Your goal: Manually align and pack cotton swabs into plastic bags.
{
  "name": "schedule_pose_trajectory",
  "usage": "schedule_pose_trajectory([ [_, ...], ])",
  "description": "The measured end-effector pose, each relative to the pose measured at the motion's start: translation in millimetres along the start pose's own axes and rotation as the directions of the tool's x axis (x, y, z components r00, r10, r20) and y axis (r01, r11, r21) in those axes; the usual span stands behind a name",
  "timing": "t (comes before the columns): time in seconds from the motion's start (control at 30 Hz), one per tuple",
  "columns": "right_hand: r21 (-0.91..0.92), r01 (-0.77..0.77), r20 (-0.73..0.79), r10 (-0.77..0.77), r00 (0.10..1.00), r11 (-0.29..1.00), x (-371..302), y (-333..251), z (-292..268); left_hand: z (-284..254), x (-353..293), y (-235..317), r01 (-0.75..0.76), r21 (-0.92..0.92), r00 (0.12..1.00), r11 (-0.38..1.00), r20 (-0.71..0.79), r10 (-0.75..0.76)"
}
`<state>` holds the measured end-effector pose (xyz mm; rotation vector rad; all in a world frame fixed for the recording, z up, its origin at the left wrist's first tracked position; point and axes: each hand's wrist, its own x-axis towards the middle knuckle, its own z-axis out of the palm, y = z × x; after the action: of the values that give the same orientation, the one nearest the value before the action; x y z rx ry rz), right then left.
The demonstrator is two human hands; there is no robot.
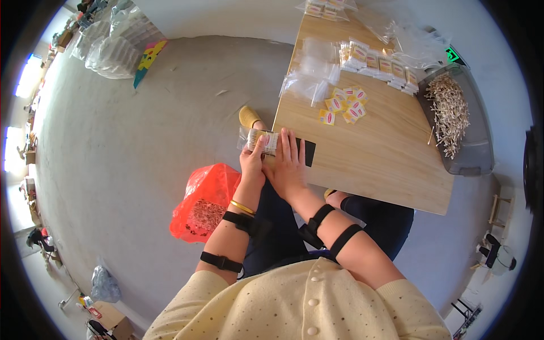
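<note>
My left hand (251, 165) is closed round a clear plastic pack of cotton swabs (263, 141), its thumb lying on top. The pack, with a small label among the white swabs, is at the table's left edge. Against the pack's right end lies my right hand (289, 170), fingers stretched out and close together. Beneath and beside those fingers a flat black pad (309, 153) shows on the wooden table (374, 161). Further back on the table are loose yellow-and-white label cards (347, 106).
Clear empty bags (311, 71) and a row of filled swab packs (381, 65) lie at the far side. A grey bin (473, 153) holds loose cotton swabs (446, 110) at right. On the floor, left of my legs, stands a red plastic bag (195, 190) of swabs.
</note>
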<state>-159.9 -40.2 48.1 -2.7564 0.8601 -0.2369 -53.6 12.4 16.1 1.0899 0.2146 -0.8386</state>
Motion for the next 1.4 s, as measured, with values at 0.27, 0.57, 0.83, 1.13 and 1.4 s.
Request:
schedule_pose_trajectory([
  [0.27,0.460,-0.044,-0.033,0.066,0.997,0.887,-1.3,7.3,-8.0,-7.6,4.6,2.5,0.044,-0.048,0.998,0.998,0.036,-0.042],
  [0.57,0.829,-0.555,0.553,0.236,0.799,-0.064,36.0,-0.5,-15.1,-12.8,7.0,1.3,0.024,-0.042,0.996,0.999,0.082,-0.020],
  [0.83,0.801,-0.504,0.565,0.129,0.815,-0.323,40.3,-9.0,-20.2,-12.3,6.2,10.6,0.095,0.023,0.993,0.995,0.072,-0.096],
  [1.13,0.731,-0.679,0.680,-0.012,0.733,-0.067,43.5,17.5,-37.1,-15.0,6.1,17.4,0.081,0.117,0.994,0.990,0.061,-0.089],
  [1.4,0.635,-0.771,0.768,-0.066,0.637,-0.049,54.9,22.2,-33.9,-24.6,12.9,19.3,0.075,0.132,0.996,0.988,0.044,-0.081],
])
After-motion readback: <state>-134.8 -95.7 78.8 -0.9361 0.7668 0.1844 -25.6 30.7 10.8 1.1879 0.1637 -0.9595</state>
